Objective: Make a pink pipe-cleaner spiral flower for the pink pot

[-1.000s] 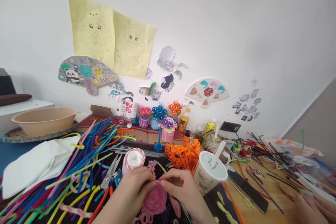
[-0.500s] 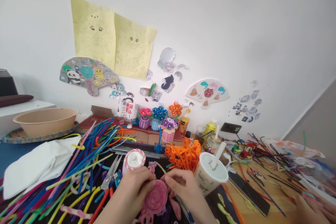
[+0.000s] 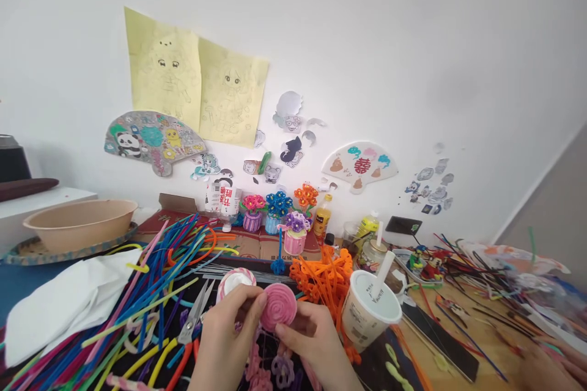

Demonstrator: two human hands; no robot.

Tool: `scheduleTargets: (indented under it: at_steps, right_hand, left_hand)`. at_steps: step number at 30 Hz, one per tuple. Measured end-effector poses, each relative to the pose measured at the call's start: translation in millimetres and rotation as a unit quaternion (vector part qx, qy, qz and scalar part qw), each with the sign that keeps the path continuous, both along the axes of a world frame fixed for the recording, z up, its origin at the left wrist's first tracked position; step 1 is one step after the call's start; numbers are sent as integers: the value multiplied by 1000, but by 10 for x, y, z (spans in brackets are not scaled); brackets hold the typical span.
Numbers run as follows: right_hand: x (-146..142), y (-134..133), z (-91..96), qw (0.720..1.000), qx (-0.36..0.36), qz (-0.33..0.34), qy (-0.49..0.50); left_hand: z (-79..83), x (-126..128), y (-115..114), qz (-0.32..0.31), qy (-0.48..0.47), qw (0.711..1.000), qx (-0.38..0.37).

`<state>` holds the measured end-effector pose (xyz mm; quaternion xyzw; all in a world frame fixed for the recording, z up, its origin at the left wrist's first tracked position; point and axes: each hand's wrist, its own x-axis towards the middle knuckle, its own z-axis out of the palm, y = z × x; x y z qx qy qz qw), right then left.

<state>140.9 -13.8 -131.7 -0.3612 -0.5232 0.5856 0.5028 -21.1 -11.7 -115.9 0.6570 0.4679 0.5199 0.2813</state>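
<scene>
Between my two hands is a pink disc coiled from pipe cleaner (image 3: 278, 307), its spiral face turned toward me. My left hand (image 3: 232, 336) pinches its left edge with thumb and fingertips. At the lower right edge, my right hand (image 3: 314, 339) grips it between thumb and fingers. Just behind my left hand stands a small pink-and-white striped pot (image 3: 237, 280) with white stuffing inside. Below the disc lie pink and purple pipe-cleaner loops (image 3: 282, 371), partly hidden by my hands.
Scissors (image 3: 195, 314) and many coloured pipe cleaners (image 3: 151, 275) lie to the left. A lidded cup with a straw (image 3: 371, 311) stands close right, beside orange pipe-cleaner pieces (image 3: 323, 278). Small flower pots (image 3: 294, 241) line the back. Another person's hand (image 3: 545, 366) is at far right.
Both hands have raised the pink disc slightly, and its face shows more fully. More of the pink and purple loops below is uncovered. The camera view has shifted a little.
</scene>
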Motion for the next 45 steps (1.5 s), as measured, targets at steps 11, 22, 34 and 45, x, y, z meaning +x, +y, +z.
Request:
scheduleTargets:
  at_steps: [11, 22, 34, 45]
  right_hand:
    - [-76, 49, -88, 997, 40, -54, 47]
    - [-16, 44, 45, 995, 37, -87, 25]
    - [-34, 73, -3, 996, 52, -72, 25]
    - [158, 33, 105, 987, 86, -113, -73]
  left_hand:
    - [-32, 52, -15, 39, -57, 997, -33]
    - [-88, 86, 23, 32, -63, 997, -33]
    - [-13, 123, 26, 26, -51, 998, 6]
    - [73, 37, 5, -79, 101, 991, 27]
